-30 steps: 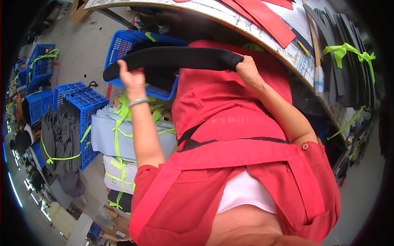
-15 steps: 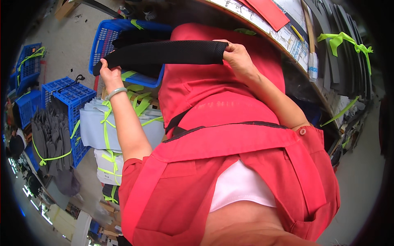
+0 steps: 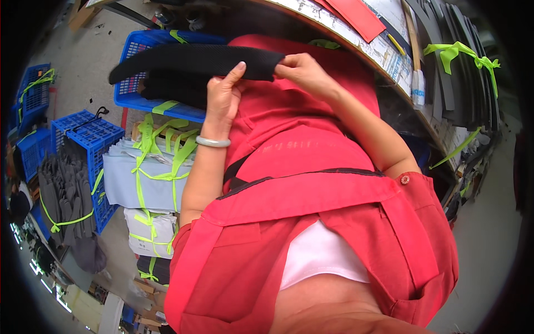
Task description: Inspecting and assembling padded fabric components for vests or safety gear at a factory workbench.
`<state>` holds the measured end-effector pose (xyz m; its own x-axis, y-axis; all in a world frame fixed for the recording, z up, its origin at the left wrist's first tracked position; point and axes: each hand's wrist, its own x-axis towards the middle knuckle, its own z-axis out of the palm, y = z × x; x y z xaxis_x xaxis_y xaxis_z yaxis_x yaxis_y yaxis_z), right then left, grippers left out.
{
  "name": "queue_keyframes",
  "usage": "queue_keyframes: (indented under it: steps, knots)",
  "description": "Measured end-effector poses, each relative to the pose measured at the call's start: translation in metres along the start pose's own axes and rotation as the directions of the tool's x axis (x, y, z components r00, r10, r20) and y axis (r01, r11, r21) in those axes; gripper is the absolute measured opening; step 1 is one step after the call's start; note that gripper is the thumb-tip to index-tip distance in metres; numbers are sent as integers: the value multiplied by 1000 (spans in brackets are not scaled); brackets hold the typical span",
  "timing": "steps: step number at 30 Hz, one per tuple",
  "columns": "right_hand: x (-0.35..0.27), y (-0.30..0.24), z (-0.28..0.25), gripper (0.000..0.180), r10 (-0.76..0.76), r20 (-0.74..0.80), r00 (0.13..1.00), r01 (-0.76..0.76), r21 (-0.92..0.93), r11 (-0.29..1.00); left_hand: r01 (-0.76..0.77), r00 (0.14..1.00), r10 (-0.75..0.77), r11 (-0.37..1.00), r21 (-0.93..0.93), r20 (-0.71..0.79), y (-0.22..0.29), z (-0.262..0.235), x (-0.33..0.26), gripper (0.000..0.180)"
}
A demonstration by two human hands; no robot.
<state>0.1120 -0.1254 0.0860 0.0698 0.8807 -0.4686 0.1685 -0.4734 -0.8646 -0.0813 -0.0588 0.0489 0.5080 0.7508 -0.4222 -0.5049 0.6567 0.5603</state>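
Note:
A long, curved black mesh fabric strip (image 3: 172,60) stretches across my lap, its free end reaching left over a blue plastic basket (image 3: 192,115). My right hand (image 3: 307,73) pinches the strip's right end. Just left of it, my left hand (image 3: 222,103), with a pale bangle at the wrist, grips the strip with its thumb on top; the other fingers are mostly hidden behind the fabric. More black pieces (image 3: 169,89) lie in the basket below the strip.
Left of me stand tied bundles of light grey sheets (image 3: 119,178), a white package (image 3: 146,239) and blue crates (image 3: 103,150) beside dark grey pieces (image 3: 64,195). A worktable (image 3: 328,28) with red sheets (image 3: 356,19) runs along the right, near hanging dark strips (image 3: 467,83).
My left hand has moved right along the strip, from its far left end to near my right hand. The strip's left end now hangs free over the basket.

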Motion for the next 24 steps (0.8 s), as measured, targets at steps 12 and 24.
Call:
queue_keyframes:
  steps: [12,24]
  knots:
    - [31,-14,21,28,-142,-40,989,143,14,990,84,990,-107,972,221,93,12,1,-5,24]
    - [51,-7,62,24,-186,14,983,185,-199,962,56,982,-37,994,99,-184,4,-95,-13,25]
